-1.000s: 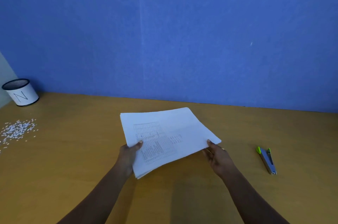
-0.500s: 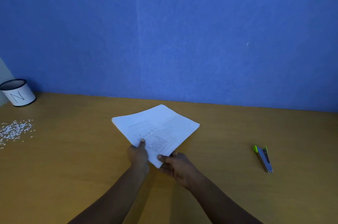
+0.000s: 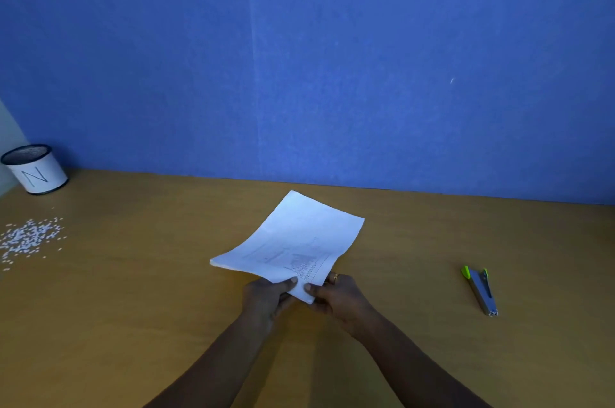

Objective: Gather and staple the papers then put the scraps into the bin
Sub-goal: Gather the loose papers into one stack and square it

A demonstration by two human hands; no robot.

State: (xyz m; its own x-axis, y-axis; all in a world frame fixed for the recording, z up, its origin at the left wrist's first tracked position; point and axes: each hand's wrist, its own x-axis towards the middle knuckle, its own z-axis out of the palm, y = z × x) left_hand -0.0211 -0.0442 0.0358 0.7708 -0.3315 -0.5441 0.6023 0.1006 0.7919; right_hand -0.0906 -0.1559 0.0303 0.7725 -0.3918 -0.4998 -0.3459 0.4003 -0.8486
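**Squared up, ready to bind**

The left hand and right hand pinch the papers by their near corner over mid tabletop. Ideally the left keeps edges flush while the right fetches the stapler near the right edge.

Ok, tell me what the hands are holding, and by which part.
The stack of papers, pinched at its near corner by the left hand and the right hand.

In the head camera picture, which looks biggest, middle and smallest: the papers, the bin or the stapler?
Largest: papers
Next: bin
Smallest: stapler
The bin sits farther away, so it may really be bigger than it looks.
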